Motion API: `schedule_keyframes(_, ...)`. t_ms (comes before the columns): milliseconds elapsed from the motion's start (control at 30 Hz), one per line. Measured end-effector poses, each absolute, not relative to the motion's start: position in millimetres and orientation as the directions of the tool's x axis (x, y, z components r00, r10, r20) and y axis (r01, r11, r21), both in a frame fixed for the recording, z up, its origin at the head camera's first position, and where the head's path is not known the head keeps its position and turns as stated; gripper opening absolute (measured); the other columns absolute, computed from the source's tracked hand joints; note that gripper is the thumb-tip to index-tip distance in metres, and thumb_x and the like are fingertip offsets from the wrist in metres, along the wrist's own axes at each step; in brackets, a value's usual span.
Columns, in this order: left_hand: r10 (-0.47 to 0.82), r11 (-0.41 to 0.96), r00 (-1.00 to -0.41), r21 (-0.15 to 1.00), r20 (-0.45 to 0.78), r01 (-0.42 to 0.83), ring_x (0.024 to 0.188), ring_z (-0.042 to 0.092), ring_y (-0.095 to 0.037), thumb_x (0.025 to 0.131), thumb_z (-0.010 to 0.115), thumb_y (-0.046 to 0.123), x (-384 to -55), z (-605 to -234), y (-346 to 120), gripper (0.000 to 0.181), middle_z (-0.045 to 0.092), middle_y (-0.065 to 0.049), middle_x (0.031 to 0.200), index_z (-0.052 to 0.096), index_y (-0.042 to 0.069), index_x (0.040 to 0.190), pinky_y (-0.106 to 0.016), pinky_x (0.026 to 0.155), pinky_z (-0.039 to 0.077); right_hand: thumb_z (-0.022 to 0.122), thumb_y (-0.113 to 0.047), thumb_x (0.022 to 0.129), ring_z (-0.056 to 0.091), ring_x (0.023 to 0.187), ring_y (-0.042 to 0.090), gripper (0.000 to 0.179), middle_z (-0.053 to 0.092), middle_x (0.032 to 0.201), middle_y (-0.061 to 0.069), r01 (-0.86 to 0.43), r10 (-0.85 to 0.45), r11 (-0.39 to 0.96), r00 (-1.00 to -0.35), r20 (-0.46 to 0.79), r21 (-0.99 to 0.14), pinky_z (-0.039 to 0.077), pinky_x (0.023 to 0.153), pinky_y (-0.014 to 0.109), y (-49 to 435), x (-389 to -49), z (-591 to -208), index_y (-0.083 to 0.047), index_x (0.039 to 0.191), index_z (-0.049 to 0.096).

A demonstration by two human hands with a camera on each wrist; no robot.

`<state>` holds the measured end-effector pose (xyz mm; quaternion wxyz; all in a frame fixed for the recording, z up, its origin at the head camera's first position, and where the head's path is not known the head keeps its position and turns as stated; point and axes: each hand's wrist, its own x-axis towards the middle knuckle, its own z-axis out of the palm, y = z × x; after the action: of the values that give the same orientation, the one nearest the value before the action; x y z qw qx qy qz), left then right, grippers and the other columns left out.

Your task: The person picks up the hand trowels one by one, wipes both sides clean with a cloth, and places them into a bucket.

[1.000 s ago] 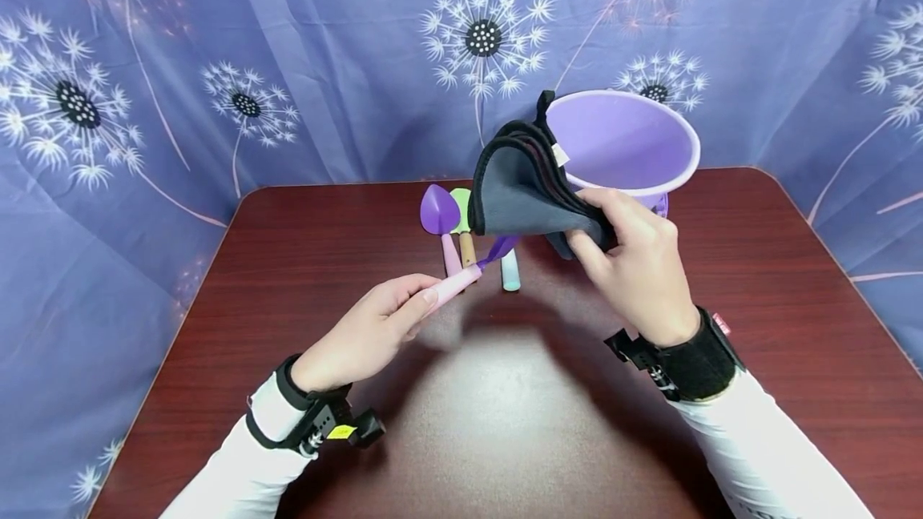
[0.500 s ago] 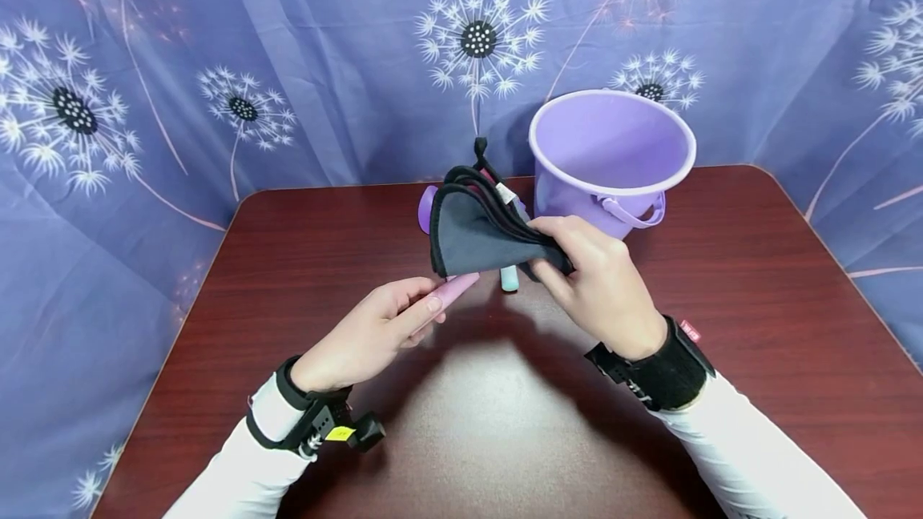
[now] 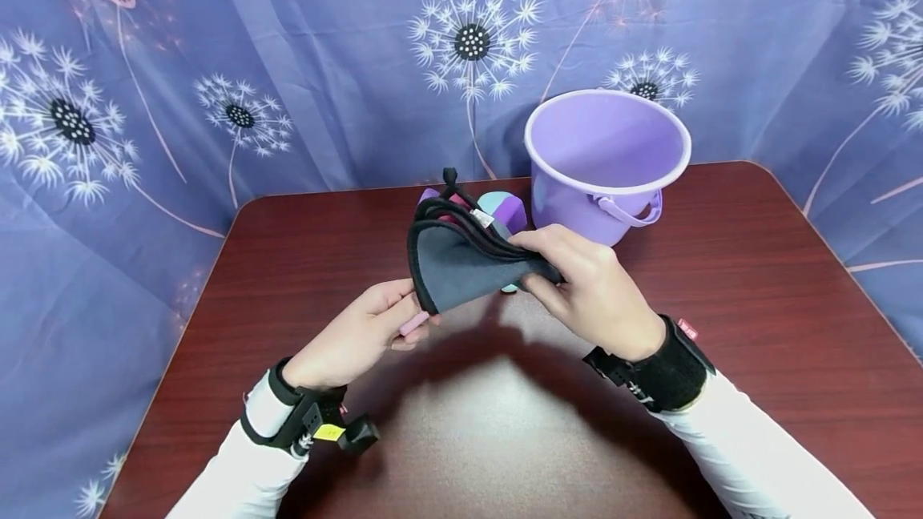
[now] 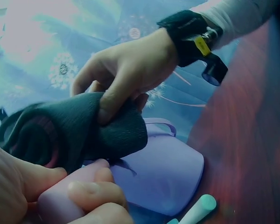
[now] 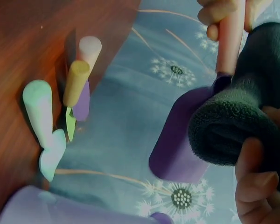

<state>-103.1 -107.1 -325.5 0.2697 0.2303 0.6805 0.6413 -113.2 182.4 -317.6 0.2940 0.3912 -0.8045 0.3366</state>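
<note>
My left hand [image 3: 360, 335] grips the pink handle of a toy shovel [image 5: 177, 140], whose purple blade shows in the right wrist view. In the head view, most of the shovel is hidden behind a folded grey cloth [image 3: 461, 271] with black edging, a loop and a white tag. My right hand [image 3: 594, 291] pinches this cloth by its right end, thumb beneath and fingers on top. The cloth's left edge lies right at the left fingertips, over the handle. Both hands are held above the table.
A purple bucket [image 3: 566, 203] stands at the table's back right. On the table behind the cloth lie several toy garden tools, among them a teal-handled tool [image 5: 39, 107], a wooden-handled tool [image 5: 77, 84] and a pink-handled tool [image 5: 90, 49]. A dandelion-print curtain [image 3: 324, 102] hangs behind.
My right hand has brought the cloth left and down, from beside the bucket to over the shovel's handle. The left hand keeps its grip, nearly in place.
</note>
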Motion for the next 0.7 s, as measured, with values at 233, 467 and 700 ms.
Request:
schedule_keyframes(233, 0.698, -0.015, -0.714, 0.997, -0.047, -0.08, 0.061, 0.026, -0.024, 0.109, 0.039, 0.023, -108, -323, -111, 0.039, 0.026, -0.015, 0.069, 0.038, -0.009, 0.087, -0.031, 0.058, 0.024, 0.059, 0.0, 0.089, 0.061, 0.104, 0.017, 0.031, 0.065, 0.114, 0.006, -0.865, -0.507, 0.473, -0.421, 0.752, -0.166, 0.047, 0.09, 0.03, 191, -117, -310, -0.004, 0.118, 0.067)
schedule_keyframes(467, 0.715, 0.034, -0.697, 0.999, -0.047, -0.032, 0.062, 0.029, -0.023, 0.109, 0.04, 0.023, -109, -322, -115, 0.033, 0.032, -0.017, 0.071, 0.048, -0.004, 0.094, -0.031, 0.056, 0.024, 0.052, -0.004, 0.094, 0.062, 0.103, 0.024, 0.028, 0.065, 0.114, 0.011, -0.838, -0.489, 0.539, -0.398, 0.776, -0.09, 0.049, 0.088, 0.038, 197, -120, -307, -0.004, 0.116, 0.069)
schedule_keyframes(700, 0.715, 0.051, -0.698, 0.999, -0.031, 0.008, 0.062, 0.031, -0.02, 0.11, 0.039, 0.02, -109, -321, -118, 0.029, 0.035, -0.015, 0.074, 0.058, 0.0, 0.119, -0.028, 0.053, 0.025, 0.057, 0.002, 0.088, 0.062, 0.102, 0.021, 0.031, 0.066, 0.112, 0.01, -0.807, -0.423, 0.572, -0.447, 0.788, -0.15, 0.046, 0.092, 0.034, 205, -125, -306, -0.002, 0.117, 0.067)
